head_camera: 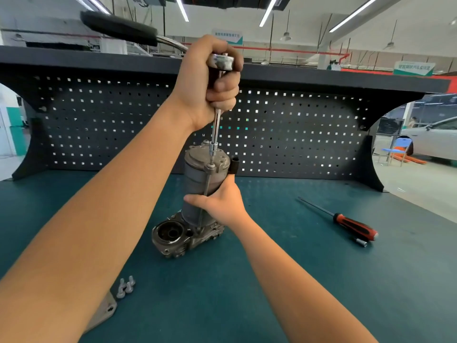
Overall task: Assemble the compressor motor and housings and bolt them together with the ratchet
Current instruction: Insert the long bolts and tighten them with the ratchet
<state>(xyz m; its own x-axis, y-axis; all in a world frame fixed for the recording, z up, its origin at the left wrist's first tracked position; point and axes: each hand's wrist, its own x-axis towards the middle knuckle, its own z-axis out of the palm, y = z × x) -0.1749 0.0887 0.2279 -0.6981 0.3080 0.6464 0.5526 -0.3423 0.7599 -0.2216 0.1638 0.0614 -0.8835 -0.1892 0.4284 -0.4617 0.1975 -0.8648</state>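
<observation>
Upright near the middle of the green bench point(272, 268), the motor point(197, 179) stands on its housing point(178, 236). The right hand point(222, 201) wraps its fingers round the motor's lower body. The left hand point(210, 82) clenches the ratchet point(221, 61) by its head, with its socket point(213, 147) on a long bolt at the motor's top. Loose bolts point(126, 287) lie front-left and a screwdriver point(351, 225) lies well apart to the right.

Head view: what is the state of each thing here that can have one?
Motor: upright on the housing, right hand holding it.
Ratchet: left hand grips its head, extension pointing down.
Long bolt: runs down the motor's side to the housing.
Socket: on the long bolt's head.
Screwdriver: lying on the mat, unheld.
Three bolts: loose on the mat.
</observation>
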